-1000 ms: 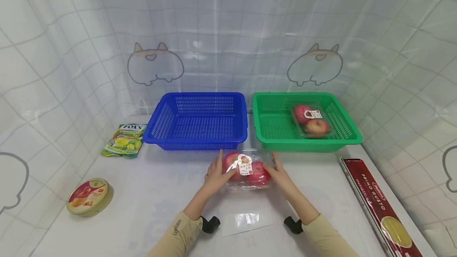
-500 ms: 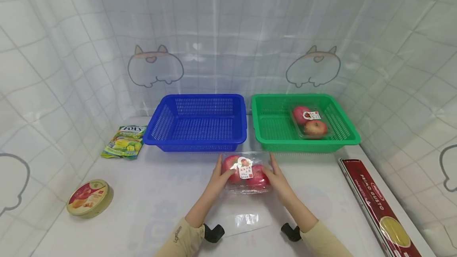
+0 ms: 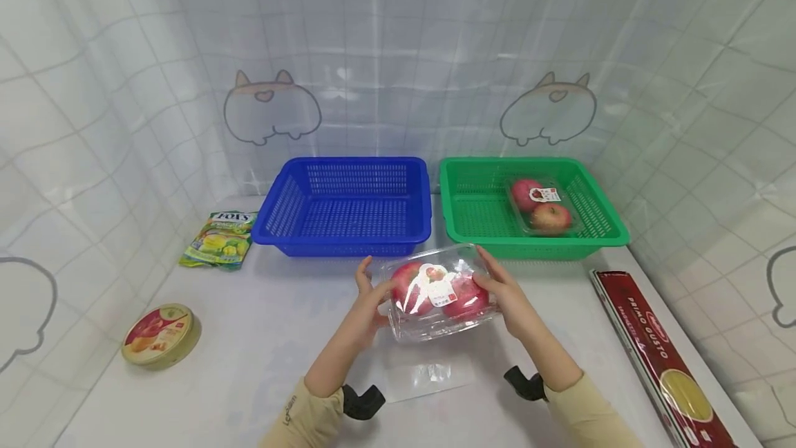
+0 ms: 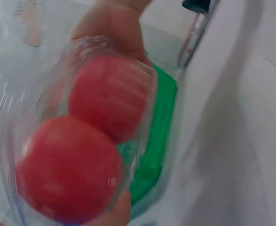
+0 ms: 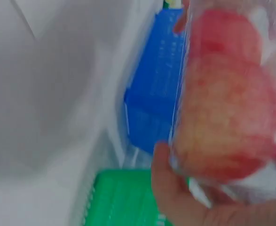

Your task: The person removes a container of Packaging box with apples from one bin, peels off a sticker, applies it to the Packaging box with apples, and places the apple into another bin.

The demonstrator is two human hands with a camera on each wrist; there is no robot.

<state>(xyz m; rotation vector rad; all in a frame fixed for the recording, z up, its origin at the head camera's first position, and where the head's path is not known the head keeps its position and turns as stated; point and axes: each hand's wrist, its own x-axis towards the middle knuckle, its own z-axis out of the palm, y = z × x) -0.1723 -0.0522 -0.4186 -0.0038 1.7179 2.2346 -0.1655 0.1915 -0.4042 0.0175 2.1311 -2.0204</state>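
A clear plastic box of apples (image 3: pixel 443 287), with two red apples and a white label, is held tilted above the white table in the head view. My right hand (image 3: pixel 513 301) grips its right end, thumb over the lid. At the left end, my left hand (image 3: pixel 365 304) pinches the box with its thumb on top and one finger raised away. Both apples (image 4: pixel 69 167) show through the plastic in the left wrist view. In the right wrist view, the fingers (image 5: pixel 168 183) of my right hand bear against the box's underside.
Behind stand a blue basket (image 3: pixel 354 249) and a green basket (image 3: pixel 535 249); the green one holds another box of apples (image 3: pixel 543 206). A candy bag (image 3: pixel 219 239) and a round tin (image 3: pixel 160 334) lie left, a red spaghetti box (image 3: pixel 662 358) right.
The apple box has risen off the table towards me and now tilts, its right end farther up in the view. Both hands moved with it, and a left finger has come away from the box.
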